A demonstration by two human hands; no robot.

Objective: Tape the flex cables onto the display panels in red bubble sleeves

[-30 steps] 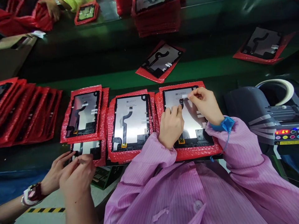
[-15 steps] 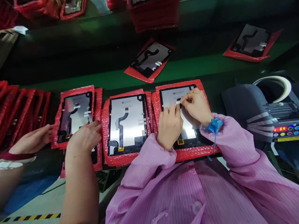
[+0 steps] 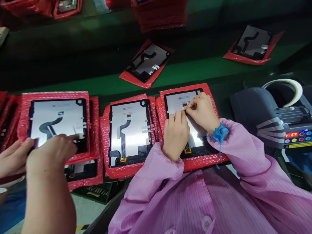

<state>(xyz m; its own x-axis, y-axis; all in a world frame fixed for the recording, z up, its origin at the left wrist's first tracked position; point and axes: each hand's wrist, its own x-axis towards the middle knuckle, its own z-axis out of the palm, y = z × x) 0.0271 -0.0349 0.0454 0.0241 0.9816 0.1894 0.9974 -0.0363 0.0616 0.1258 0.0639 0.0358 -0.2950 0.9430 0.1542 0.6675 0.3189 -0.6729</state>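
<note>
A display panel (image 3: 173,99) lies face down before me on a red bubble-wrap sleeve (image 3: 200,165), its silver back partly covered by my hands. My right hand (image 3: 204,112) pinches a small strip of white tape at the black connector (image 3: 184,104) near the panel's upper middle. Right beside it, my left hand (image 3: 176,136) has its fingers bent and together, their tips down at the same spot; what they grip is hidden. A second panel (image 3: 136,130), with a dark curved flex cable (image 3: 123,138), lies to the left on its own red sleeve.
At left, a co-worker's hands (image 3: 52,148) work over another panel (image 3: 67,112). Two panels on red sleeves (image 3: 148,61) (image 3: 253,42) lie on the green belt behind. A tape dispenser (image 3: 255,110) with a tape roll (image 3: 296,94) stands at right. Red stacks (image 3: 159,16) sit on top.
My hands stay at the connector, with only slight finger movement. The co-worker's hands and the panel under them have shifted left and nearer. The view has turned slightly.
</note>
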